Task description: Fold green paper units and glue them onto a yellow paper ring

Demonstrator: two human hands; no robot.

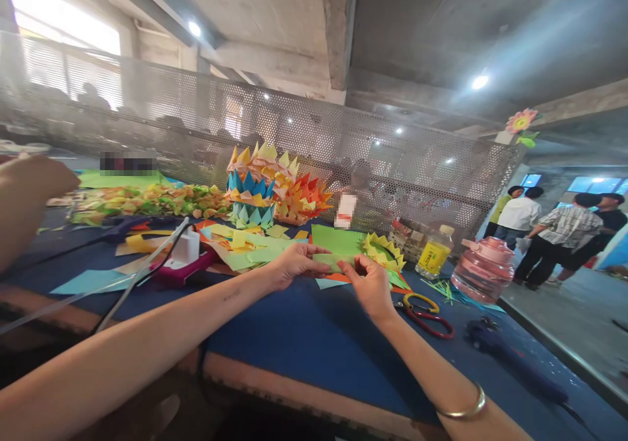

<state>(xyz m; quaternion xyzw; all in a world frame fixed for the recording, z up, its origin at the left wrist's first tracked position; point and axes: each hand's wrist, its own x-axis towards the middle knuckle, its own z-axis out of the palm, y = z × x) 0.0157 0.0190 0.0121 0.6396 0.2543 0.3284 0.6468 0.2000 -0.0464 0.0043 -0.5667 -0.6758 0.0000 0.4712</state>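
Note:
My left hand (293, 262) and my right hand (369, 282) both pinch a folded strip of light green paper (330, 260) just above the blue table (304, 336). The left fingers grip its left end, the right thumb and fingers press its right end. A flat green sheet (338, 238) lies right behind the strip, beside a yellow spiky paper ring (383, 250). A gold bangle (465, 407) sits on my right wrist.
Stacked spiky paper crowns (267, 186) stand at the back with loose coloured paper (240, 241). Red-and-yellow scissors (424, 310), a yellow-labelled bottle (436, 251) and a pink jar (483, 269) lie to the right. A perforated metal screen (343, 146) backs the table. Several people (554, 231) stand far right.

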